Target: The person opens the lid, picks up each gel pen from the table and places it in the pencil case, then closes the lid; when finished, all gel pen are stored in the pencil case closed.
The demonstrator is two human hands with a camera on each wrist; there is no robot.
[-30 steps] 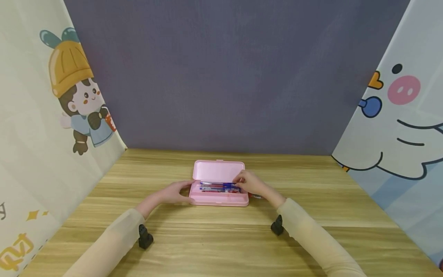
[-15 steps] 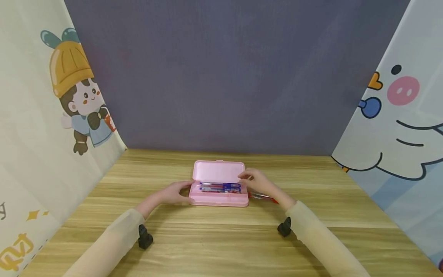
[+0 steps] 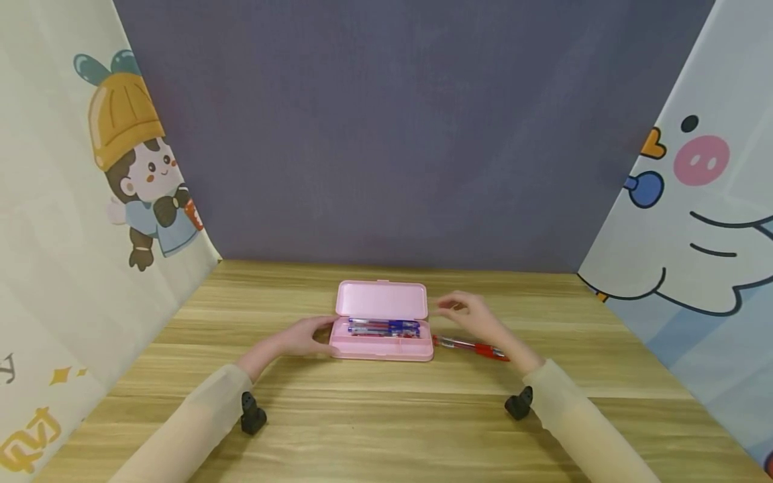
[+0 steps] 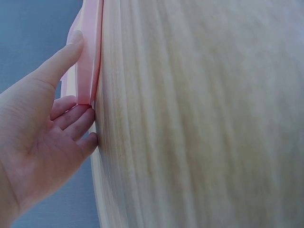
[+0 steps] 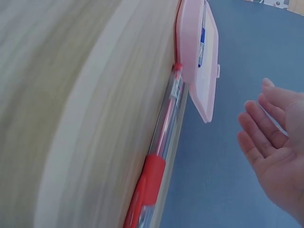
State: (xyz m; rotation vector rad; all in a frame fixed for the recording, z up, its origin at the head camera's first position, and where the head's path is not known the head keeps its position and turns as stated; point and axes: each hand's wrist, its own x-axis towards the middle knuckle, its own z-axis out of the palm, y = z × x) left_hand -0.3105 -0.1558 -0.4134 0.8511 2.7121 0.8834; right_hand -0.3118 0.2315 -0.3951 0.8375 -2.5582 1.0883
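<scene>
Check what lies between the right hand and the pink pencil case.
Nothing: the right wrist view shows only an open gap between the right hand and the pink pencil case.

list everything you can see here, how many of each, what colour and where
pencil case: 1, pink, open on the table
blue pens: at least 2, blue and clear, inside the pencil case
red parts: count unclear, red, inside the pencil case beside the blue pens
red pen: at least 1, red and clear, on the table right of the pencil case
table: 1, wood-grain brown, under the pencil case
backdrop: 1, dark grey-blue, behind the table
side panels: 2, pale, left and right
cartoon prints: several, multicoloured, on both side panels
sleeves: 2, cream, lower left and right
wrist devices: 2, black, at the sleeves
left hand: 1, bare, holding the pencil case's left end
right hand: 1, bare, right of the pencil case, holding nothing
</scene>
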